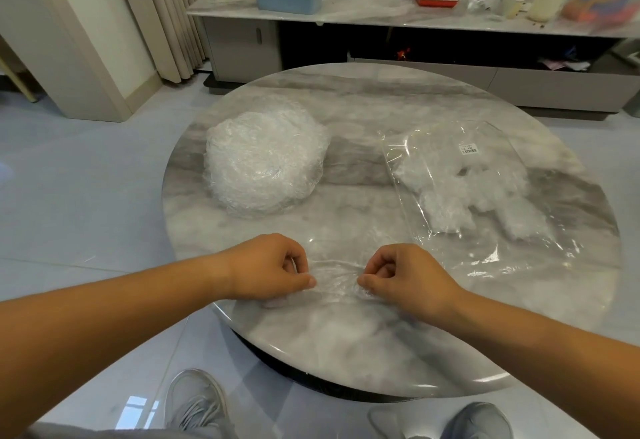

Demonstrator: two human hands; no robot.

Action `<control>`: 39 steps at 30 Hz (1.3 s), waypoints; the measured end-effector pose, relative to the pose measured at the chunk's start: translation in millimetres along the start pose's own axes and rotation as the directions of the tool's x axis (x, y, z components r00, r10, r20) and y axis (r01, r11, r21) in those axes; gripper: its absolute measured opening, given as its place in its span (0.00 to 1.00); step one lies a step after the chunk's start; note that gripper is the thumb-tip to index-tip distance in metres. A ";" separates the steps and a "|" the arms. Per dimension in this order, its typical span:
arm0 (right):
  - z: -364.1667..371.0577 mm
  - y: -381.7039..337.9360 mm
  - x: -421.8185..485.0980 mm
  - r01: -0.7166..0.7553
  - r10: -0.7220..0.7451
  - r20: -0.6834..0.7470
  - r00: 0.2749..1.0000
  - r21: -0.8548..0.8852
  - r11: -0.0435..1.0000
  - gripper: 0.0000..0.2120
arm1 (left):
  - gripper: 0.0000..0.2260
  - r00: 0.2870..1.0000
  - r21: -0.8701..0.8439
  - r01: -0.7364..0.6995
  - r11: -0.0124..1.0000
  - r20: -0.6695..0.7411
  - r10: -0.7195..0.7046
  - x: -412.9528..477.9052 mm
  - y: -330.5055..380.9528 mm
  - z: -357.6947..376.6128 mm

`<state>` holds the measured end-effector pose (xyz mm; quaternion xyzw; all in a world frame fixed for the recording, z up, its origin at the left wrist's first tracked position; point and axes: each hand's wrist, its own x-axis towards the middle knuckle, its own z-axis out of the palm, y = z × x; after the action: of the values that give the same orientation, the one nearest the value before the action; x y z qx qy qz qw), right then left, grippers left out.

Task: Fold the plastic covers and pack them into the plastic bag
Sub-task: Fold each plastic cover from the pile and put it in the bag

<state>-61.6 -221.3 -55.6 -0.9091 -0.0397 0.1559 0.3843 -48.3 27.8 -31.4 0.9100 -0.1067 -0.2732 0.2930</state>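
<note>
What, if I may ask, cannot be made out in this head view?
Head view:
- Bag label: too small to read.
- Stack of covers: count lost, clear layers merge.
- Cover pinched by left hand and right hand: its folds, transparent on marble; curled fingers hide its edges.

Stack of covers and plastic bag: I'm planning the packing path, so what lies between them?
Nothing. In the head view, only bare marble table separates the stack of covers from the plastic bag.
</note>
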 end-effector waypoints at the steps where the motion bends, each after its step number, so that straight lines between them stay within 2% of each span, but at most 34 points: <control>1: 0.2 0.1 0.7 0.008 -0.008 -0.014 1.000 -0.008 1.000 0.06 | 0.10 0.999 -0.024 0.008 1.000 -0.031 -0.008 0.9 -1.1 -0.1; 4: 0.8 0.3 2.1 0.036 -0.037 -0.047 0.998 -0.024 0.999 0.06 | 0.11 0.987 -0.028 0.018 0.999 -0.160 -0.023 4.5 -6.5 -0.6; 8: 2.6 1.8 1.0 0.066 -0.072 -0.061 0.996 -0.093 0.993 0.06 | 0.16 0.953 0.167 0.042 0.985 -0.302 0.010 8.1 -9.2 3.7; 11: 5.1 3.5 1.5 0.096 -0.109 -0.056 0.992 -0.207 0.974 0.07 | 0.21 0.942 0.287 0.091 0.954 -0.336 0.011 10.1 -7.7 8.1; 17: 2.8 1.0 4.0 0.100 -0.116 -0.043 0.992 -0.274 0.957 0.12 | 0.25 0.927 0.313 0.151 0.938 -0.374 -0.025 12.5 -2.3 8.7; 24: 2.7 -2.1 3.0 0.110 -0.133 -0.057 0.990 -0.300 0.948 0.17 | 0.27 0.922 0.039 0.138 0.990 -0.371 -0.114 13.1 17.1 -8.7; 27: 4.1 -2.5 2.7 0.125 -0.156 -0.072 0.985 -0.325 0.937 0.20 | 0.28 0.953 -0.100 0.099 0.990 -0.276 -0.123 11.5 26.2 -0.7; 29: 2.9 -3.3 2.7 0.132 -0.166 -0.083 0.983 -0.320 0.938 0.21 | 0.34 0.972 -0.240 0.106 0.965 -0.178 -0.151 9.5 31.1 9.8; 32: -4.6 -4.9 4.4 0.158 -0.192 -0.114 0.975 -0.256 0.954 0.21 | 0.39 0.975 -0.394 0.143 0.908 -0.102 -0.197 7.5 31.8 15.9; 36: -11.1 -8.9 11.3 0.236 -0.257 -0.200 0.946 -0.125 0.964 0.16 | 0.38 0.982 -0.491 0.155 0.858 -0.023 -0.190 8.7 25.2 11.2; 39: -14.4 -10.8 18.4 0.140 -0.141 -0.143 0.980 -0.016 0.990 0.22 | 0.36 0.990 -0.477 0.136 0.868 0.034 -0.136 10.0 21.9 8.8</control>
<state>-39.1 -220.1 -43.2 -0.9141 -0.0764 0.0622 0.3934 -45.7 2.4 -28.8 0.8148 0.0284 -0.3108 0.4886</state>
